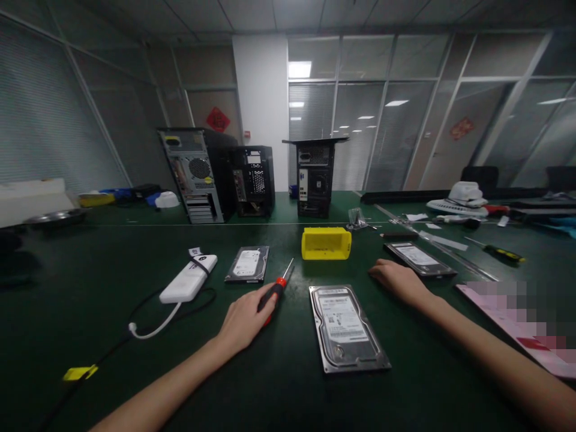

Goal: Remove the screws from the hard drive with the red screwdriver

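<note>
My left hand (pixel 246 315) is closed round the red and black handle of a screwdriver (pixel 279 287), whose shaft points up and away. A large hard drive (pixel 341 327) lies label up between my hands. My right hand (pixel 398 279) rests on the table beside another hard drive (pixel 416 258); its fingers are curled, and whether they hold anything is hidden. Left of the screwdriver tip lies a third hard drive (pixel 247 264). A yellow open bin (pixel 326 245) stands on its side beyond the large drive.
On the green table (pixel 270 384) a white power strip (pixel 189 279) with its cable lies at left. Computer cases (pixel 198 174) (pixel 315 177) stand at the back. At right are a yellow and black screwdriver (pixel 501 253), a pink sheet (pixel 508 324) and a white cap (pixel 465 195).
</note>
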### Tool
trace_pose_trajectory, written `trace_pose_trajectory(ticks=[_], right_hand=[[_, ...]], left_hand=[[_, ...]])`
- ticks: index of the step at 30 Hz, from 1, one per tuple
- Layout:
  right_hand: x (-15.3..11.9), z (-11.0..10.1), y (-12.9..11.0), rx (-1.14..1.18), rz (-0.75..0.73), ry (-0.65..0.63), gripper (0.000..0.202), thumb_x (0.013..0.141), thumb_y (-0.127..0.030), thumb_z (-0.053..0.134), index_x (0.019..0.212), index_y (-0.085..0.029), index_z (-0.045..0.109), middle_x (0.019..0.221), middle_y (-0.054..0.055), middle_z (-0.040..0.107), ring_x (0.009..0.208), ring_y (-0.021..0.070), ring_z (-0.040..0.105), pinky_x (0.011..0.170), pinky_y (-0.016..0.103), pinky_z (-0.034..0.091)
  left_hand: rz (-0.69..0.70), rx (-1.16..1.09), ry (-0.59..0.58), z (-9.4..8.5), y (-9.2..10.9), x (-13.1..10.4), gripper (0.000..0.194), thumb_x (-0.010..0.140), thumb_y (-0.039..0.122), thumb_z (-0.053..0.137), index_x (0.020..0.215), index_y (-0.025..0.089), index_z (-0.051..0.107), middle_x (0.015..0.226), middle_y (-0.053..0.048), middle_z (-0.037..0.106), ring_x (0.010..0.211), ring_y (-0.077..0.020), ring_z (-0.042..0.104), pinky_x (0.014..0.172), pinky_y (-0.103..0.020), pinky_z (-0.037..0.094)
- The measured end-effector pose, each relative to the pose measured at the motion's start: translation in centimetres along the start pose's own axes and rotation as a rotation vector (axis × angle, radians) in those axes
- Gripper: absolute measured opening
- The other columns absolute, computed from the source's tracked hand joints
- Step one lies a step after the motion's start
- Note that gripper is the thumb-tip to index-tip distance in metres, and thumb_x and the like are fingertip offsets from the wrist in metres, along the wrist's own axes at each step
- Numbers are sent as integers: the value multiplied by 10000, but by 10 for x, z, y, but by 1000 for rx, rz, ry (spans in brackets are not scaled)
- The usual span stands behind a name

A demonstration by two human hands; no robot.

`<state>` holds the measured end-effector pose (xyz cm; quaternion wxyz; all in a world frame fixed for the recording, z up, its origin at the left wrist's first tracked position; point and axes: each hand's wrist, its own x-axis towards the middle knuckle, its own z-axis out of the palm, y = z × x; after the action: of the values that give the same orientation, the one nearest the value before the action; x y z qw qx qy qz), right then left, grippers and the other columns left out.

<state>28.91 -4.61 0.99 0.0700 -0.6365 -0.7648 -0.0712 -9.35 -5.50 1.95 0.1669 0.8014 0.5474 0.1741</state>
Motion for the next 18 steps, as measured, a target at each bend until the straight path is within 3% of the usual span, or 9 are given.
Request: trace_pose_trajectory(ticks=[7,12,15,18], right_hand=[[-8,1,-10,3,-6,78,293,894,-253,378,911,-192,664,948,81,623,871,182,595,700,274,448],[-2,4,-13,240,58,118,206,847,-266,469,878,-192,659,916,72,658,829,182,608,692,287,457],[8,2,-30,502,100,122,183,824,-270,504,855,-175,658,818,58,674,736,161,614,672,277,460],[21,-1,-64,589,68,188,156,801,-266,531,805,-161,647,748,44,656,693,153,593,643,269,436]], left_hand=[[2,-311,-23,1,-2,-1,542,892,499,317,1314,202,484,1262,-85,584,1144,-252,534,969,-377,371],[-5,-679,-166,-1,2,3,552,908,467,300,1302,124,478,871,-57,704,912,-219,612,914,-358,398],[1,-904,-192,1,5,5,514,910,469,318,1175,98,557,895,-66,681,771,-181,608,850,-333,426],[-38,-1142,-215,7,8,5,478,885,458,436,1256,158,462,1043,-80,637,708,-150,618,698,-288,451]])
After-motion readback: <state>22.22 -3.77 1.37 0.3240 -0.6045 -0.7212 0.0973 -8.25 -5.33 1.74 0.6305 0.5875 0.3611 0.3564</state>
